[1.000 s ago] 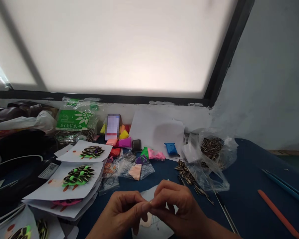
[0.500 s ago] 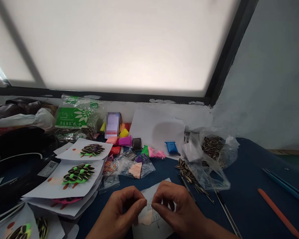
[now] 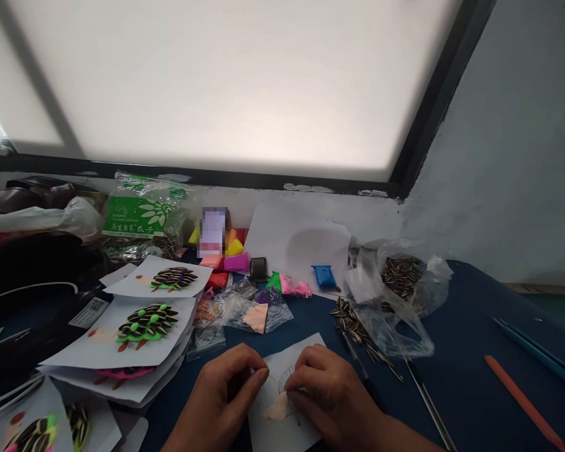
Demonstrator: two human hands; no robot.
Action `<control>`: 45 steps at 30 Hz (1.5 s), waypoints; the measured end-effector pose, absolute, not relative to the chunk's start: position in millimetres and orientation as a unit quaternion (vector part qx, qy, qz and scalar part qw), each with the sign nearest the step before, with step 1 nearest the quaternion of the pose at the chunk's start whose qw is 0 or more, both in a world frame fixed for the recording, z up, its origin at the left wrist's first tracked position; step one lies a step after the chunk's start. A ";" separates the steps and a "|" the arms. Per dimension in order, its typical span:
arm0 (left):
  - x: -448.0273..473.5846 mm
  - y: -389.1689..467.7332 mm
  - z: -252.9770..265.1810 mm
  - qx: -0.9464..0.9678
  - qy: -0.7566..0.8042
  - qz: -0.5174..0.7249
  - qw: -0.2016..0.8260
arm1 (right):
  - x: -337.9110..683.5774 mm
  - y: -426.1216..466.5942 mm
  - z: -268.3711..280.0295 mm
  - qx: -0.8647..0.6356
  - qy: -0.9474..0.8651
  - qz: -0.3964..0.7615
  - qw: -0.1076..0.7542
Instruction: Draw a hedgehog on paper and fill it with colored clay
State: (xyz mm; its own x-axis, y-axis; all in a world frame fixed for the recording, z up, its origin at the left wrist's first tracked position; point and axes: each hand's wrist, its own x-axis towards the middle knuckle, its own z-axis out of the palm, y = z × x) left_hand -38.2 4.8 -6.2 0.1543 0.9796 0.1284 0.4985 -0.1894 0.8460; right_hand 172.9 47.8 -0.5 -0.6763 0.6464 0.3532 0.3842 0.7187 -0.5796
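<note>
A white sheet of paper [image 3: 273, 433] with a line drawing lies in front of me. On it is a flattened, pointed piece of peach modelling clay [image 3: 277, 409]. My right hand [image 3: 332, 392] rests over the paper's right side, fingertips pinched at the clay's upper right edge. My left hand [image 3: 228, 395] is at the paper's left edge, thumb and index finger closed together, apart from the clay; whatever may lie between them is too small to make out. Part of the drawing is hidden by my right hand.
To the left lie stacked papers [image 3: 70, 351] with seed-and-clay hedgehogs. Behind are colourful clay packets [image 3: 235, 262] and an opened bag of peach clay [image 3: 256, 317]. Loose sunflower seeds [image 3: 351, 320], a plastic bag of seeds [image 3: 400, 276], a pen [image 3: 426, 395] and an orange clay tool [image 3: 522, 402] are at right.
My left hand has drawn slightly left, away from my right. My right fingers have lowered onto the clay's edge, and more of the drawing's curved outline shows.
</note>
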 end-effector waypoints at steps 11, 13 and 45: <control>-37.7 3.3 -13.1 0.744 0.502 0.334 0.287 | 169.2 50.4 -9.0 -0.276 -0.902 0.173 0.283; -38.6 3.4 -12.3 0.743 0.499 0.338 0.291 | 169.3 50.2 -10.3 -0.273 -0.911 0.145 0.273; -41.2 1.8 -9.2 0.743 0.482 0.351 0.303 | 182.6 45.6 6.2 -0.230 -0.950 0.117 0.177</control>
State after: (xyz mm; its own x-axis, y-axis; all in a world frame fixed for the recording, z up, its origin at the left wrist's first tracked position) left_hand -41.2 1.8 -9.2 0.2893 0.9295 0.2288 0.5040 -0.3512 0.7891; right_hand 182.6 45.6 6.2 -0.8313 0.4788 0.2822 0.3960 0.8665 -0.3039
